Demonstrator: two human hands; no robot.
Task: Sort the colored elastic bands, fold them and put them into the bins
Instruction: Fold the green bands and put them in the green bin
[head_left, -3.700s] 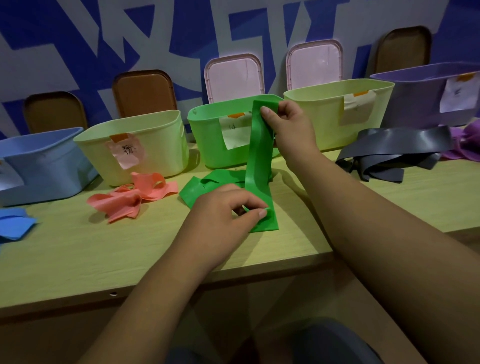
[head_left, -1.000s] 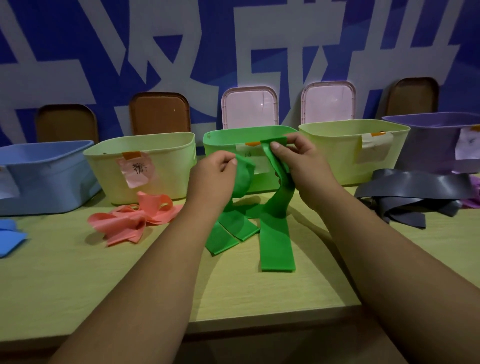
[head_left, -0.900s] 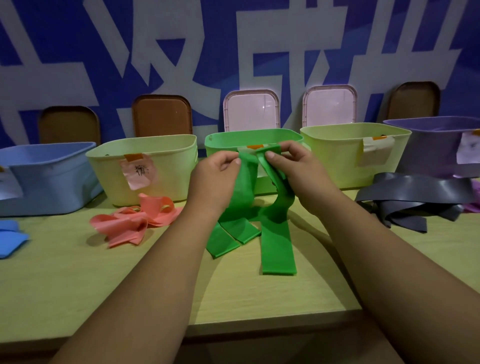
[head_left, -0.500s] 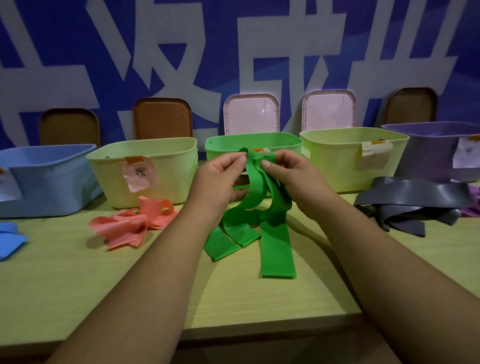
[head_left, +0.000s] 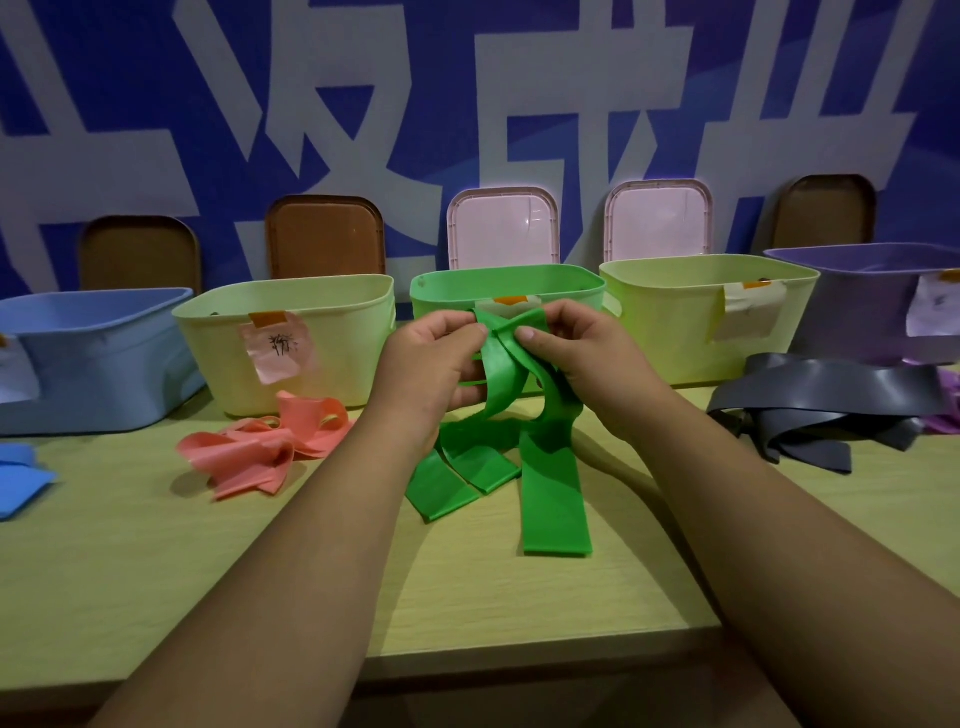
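Note:
Both hands hold green elastic bands (head_left: 550, 488) up in front of the green bin (head_left: 457, 291). My left hand (head_left: 431, 364) pinches the upper end of one band. My right hand (head_left: 576, 358) pinches another band's top, crossing the first. The bands' lower ends hang down and lie on the wooden table (head_left: 156, 566). A pile of pink bands (head_left: 254, 447) lies in front of the pale yellow bin (head_left: 337, 332). Dark grey bands (head_left: 821, 400) lie at the right, before the yellow-green bin (head_left: 670, 317).
A blue bin (head_left: 88, 353) stands at the far left with blue bands (head_left: 21, 478) before it. A purple bin (head_left: 862, 306) stands at the far right. Brown and pink lids (head_left: 504, 228) lean against the blue wall behind the bins.
My left hand has left the table and risen to the right hand, bringing a band end up. Both hands now hold the band tops together in front of the green bin.

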